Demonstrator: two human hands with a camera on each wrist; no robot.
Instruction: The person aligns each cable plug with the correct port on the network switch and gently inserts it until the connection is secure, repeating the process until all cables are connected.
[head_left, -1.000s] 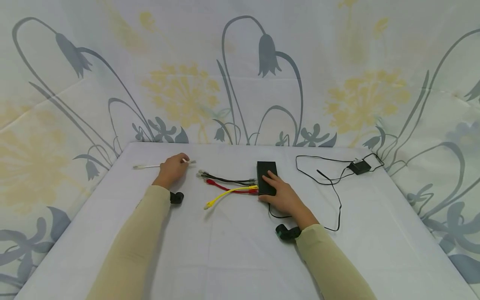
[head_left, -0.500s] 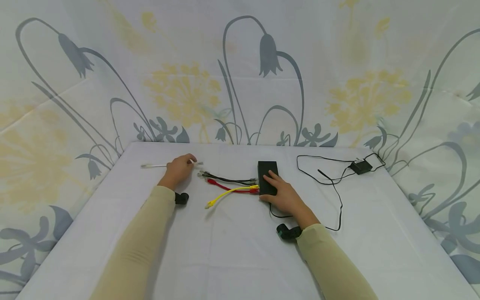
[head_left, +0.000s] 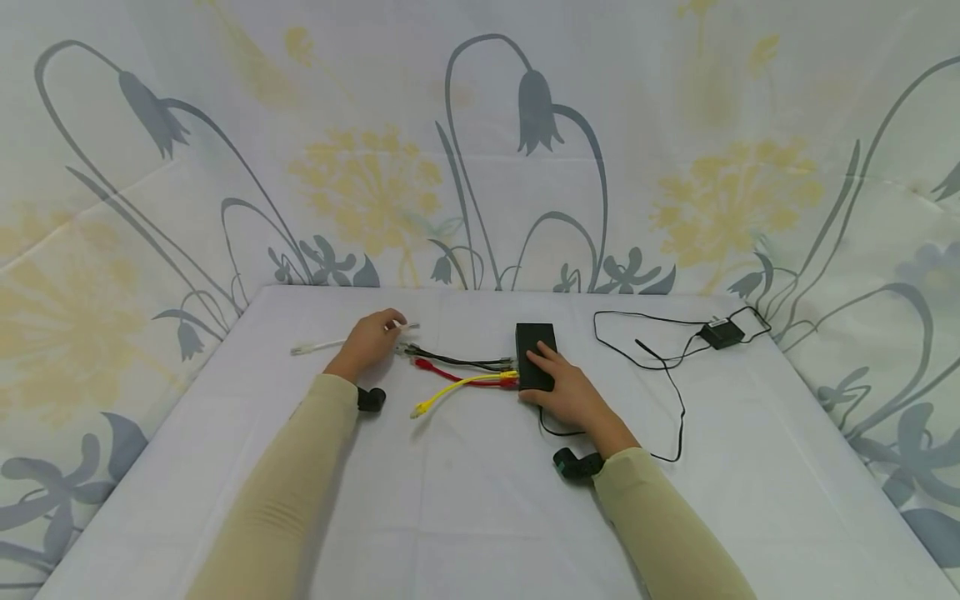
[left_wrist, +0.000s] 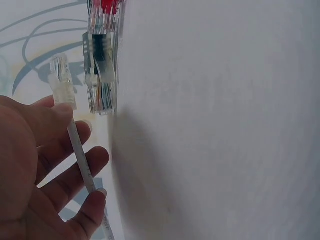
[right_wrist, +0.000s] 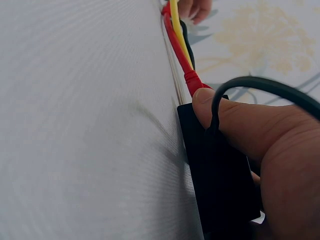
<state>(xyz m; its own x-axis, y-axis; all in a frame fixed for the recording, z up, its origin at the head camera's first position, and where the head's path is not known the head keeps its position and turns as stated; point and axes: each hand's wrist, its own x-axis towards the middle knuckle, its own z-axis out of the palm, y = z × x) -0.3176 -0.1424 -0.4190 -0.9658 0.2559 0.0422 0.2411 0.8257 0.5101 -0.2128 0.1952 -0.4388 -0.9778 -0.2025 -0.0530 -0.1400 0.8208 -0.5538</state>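
Note:
My left hand [head_left: 366, 343] pinches a white Ethernet cable [head_left: 318, 347] close behind its clear plug [left_wrist: 62, 82]. The cable's other end trails to the left of the hand. In the left wrist view, that plug is beside other clear plugs [left_wrist: 100, 75]. My right hand [head_left: 573, 396] grips a black network switch [head_left: 534, 335], thumb on its near side and fingers over the top. Plugged into the switch's left side are black cables [head_left: 457, 361], a red cable [right_wrist: 175, 40] and a yellow cable [head_left: 450, 388], their free ends pointing left.
A black power adapter [head_left: 722, 334] lies at the back right with its thin cord [head_left: 678, 400] looped over the white table [head_left: 480, 517]. Another black cord [right_wrist: 265, 82] runs from the switch under the right wrist. A flowered cloth [head_left: 480, 167] hangs behind the table.
My left hand has moved to the right with the white cable, bringing its plug close above the black cables' free ends. My right hand stays on the switch.

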